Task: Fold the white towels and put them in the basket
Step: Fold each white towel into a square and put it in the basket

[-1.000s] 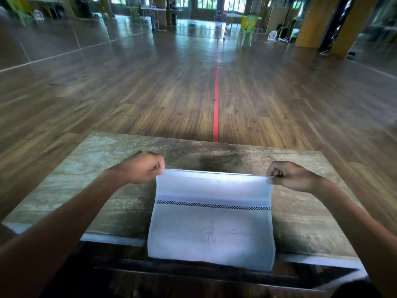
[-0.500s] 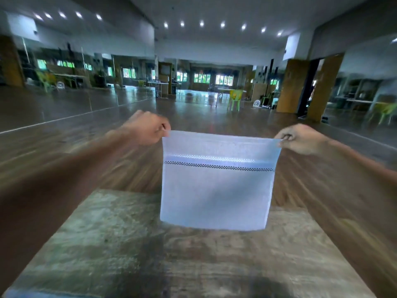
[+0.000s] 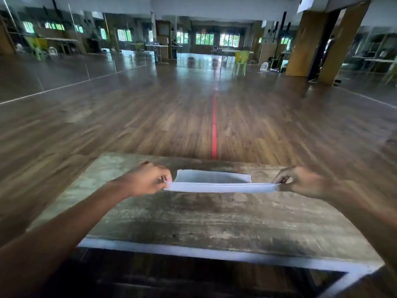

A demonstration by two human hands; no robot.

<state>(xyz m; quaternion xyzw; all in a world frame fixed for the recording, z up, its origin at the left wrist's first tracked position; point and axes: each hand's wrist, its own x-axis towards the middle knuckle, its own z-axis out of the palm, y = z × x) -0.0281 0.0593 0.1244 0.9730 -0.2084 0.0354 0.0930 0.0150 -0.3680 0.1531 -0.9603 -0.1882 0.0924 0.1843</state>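
Above the bench's (image 3: 193,222) far edge, our left hand (image 3: 148,179) and right hand (image 3: 300,181) each pinch a white towel (image 3: 214,187) corner. It hung upright a moment ago and now sweeps flat, so laying it down for folding is likely next.

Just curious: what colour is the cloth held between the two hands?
White; the towel shows best in the head view.
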